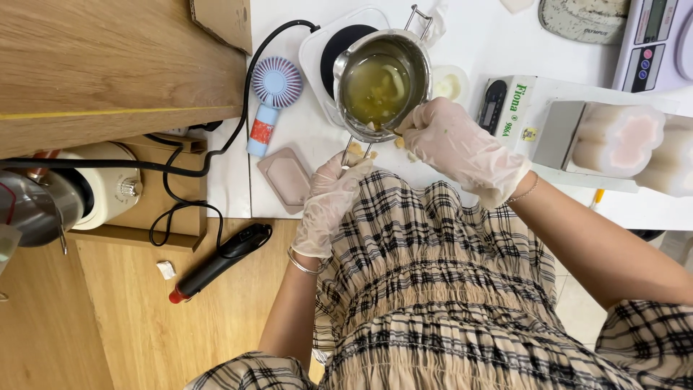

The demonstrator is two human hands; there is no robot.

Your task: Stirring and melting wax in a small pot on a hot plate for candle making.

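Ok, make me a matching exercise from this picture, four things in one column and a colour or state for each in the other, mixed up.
Things:
1. metal pot
2. handheld fan
3. left hand
4. silicone mould

Colour or state:
A. pink, lying flat on the white table
B. gloved, gripping the pot's handle
C. blue with a purple head
D. holds yellowish liquid

Pairs: 1-D, 2-C, 3-B, 4-A

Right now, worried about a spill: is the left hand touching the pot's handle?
Touching. The head view shows the gloved left hand closed around the wire handle of the steel pot.
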